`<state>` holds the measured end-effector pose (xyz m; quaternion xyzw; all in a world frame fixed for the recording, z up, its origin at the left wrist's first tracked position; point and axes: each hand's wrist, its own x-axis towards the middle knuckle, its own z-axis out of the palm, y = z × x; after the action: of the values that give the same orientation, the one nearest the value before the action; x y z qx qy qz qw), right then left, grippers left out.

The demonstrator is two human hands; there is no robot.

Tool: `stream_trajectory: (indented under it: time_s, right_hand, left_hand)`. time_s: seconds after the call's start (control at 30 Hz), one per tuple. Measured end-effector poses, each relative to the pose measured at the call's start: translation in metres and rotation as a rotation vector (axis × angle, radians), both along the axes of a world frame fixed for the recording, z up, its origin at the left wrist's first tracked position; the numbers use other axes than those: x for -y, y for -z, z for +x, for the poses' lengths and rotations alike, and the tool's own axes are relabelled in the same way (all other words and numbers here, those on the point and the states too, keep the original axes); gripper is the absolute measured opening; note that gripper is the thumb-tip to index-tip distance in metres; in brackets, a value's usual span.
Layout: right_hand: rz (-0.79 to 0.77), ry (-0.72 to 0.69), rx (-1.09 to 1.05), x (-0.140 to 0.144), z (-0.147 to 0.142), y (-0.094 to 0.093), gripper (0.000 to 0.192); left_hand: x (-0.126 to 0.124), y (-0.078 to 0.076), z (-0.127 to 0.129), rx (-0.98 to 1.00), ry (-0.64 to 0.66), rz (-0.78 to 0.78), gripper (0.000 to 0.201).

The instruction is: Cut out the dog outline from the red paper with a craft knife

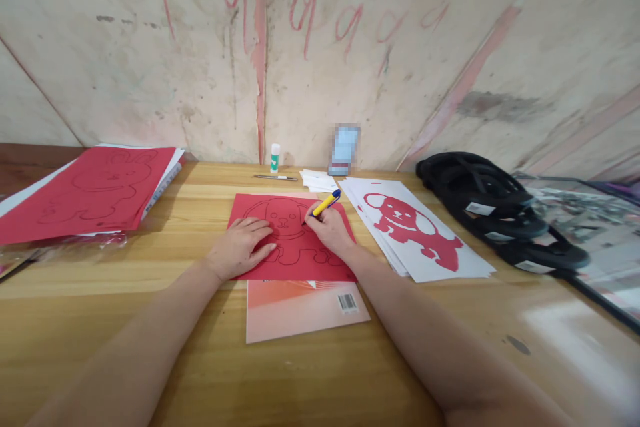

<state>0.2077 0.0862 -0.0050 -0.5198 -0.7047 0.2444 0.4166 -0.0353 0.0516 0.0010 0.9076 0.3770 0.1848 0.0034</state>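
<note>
A sheet of red paper [295, 272] with a dog outline in dark lines lies before me, over a pale orange booklet [290, 317] with a barcode. My left hand [245, 247] rests flat on the sheet's left part, fingers spread. In my right hand [330, 228] is a yellow pen with a blue end [325, 204], its tip down at the paper beside the dog's head. That hand covers part of the drawing's right side.
On the right are white sheets with a red dog cutout [400, 213] and black straps or headgear [480, 200]. A red sheet with an animal outline [100, 187] tops a stack at left. Behind stand a glue stick [275, 159], a slim pen [275, 177], paper scraps [319, 181] and a blurred phone-like object [345, 149].
</note>
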Motion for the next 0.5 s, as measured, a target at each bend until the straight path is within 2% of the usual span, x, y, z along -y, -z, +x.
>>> stream_trajectory:
  time_s: [0.5]
  right_hand:
    - [-0.004, 0.000, 0.005, 0.0017, -0.0008, -0.0025, 0.011]
  left_hand:
    - [-0.0008, 0.0001, -0.0007, 0.008, 0.008, 0.004, 0.038]
